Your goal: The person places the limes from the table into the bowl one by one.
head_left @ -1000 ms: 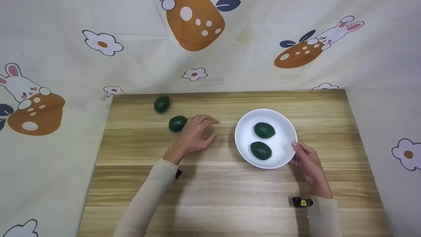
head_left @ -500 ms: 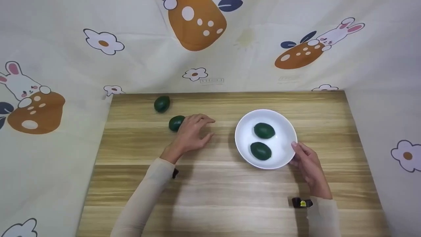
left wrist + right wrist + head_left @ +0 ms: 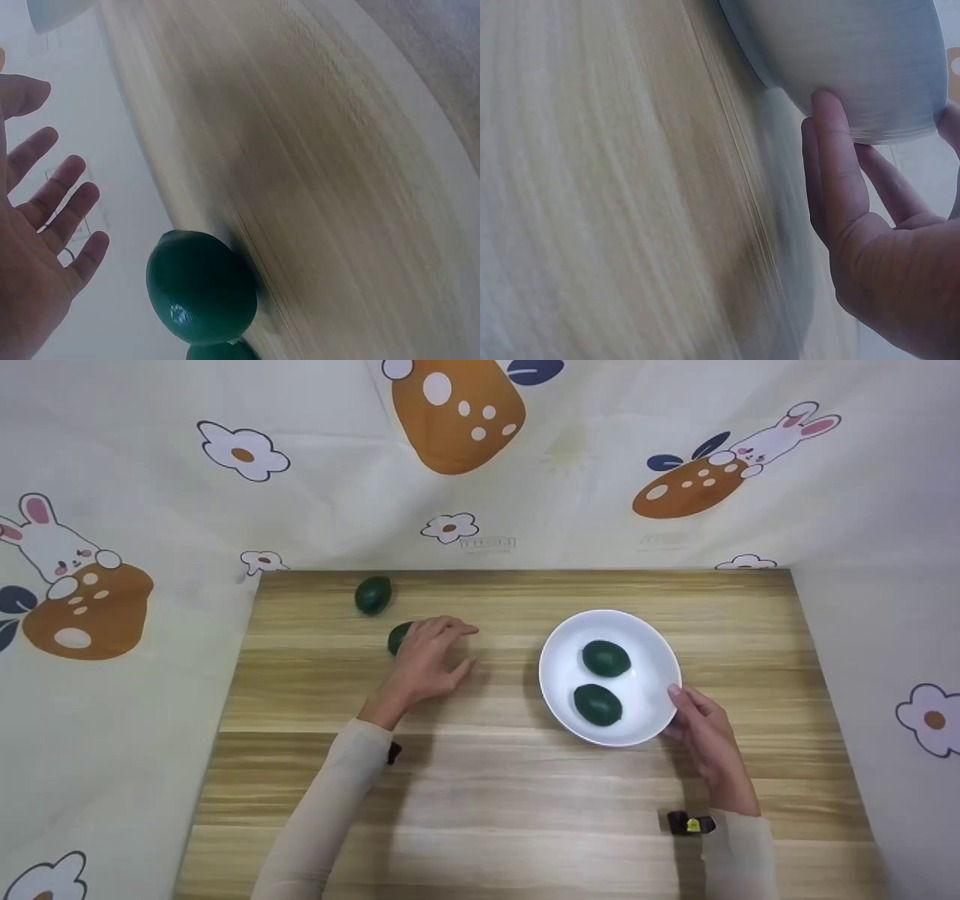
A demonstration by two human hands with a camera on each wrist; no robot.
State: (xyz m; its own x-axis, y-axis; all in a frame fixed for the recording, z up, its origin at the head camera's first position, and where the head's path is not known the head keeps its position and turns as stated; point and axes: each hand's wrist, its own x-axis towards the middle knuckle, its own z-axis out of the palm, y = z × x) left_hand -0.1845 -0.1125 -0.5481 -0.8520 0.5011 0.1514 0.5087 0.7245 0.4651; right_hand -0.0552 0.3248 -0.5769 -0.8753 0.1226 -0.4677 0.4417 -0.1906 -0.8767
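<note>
My right hand [image 3: 709,742] holds the white bowl [image 3: 649,705] at its right side, thumb on the rim and fingers under the outer wall [image 3: 855,67]. Two dark green limes [image 3: 606,658] lie inside it. My left hand [image 3: 427,660] hovers with spread, relaxed fingers and nothing in them, partly covering a third lime [image 3: 398,638] on the table in the head view. In the left wrist view this lime [image 3: 201,289] sits apart from the fingers [image 3: 67,217], below and right of them. Another lime [image 3: 373,595] lies farther back at the left.
The wood-grain table [image 3: 510,825] has a cartoon-print cloth [image 3: 337,502] along its back and sides. A dark strap piece with a yellow mark [image 3: 691,824] shows at my right wrist, and a dark piece [image 3: 394,752] at the left.
My left hand has drifted left, away from the bowl, and now covers more of the nearer lime. The right hand and the bowl have stayed in place.
</note>
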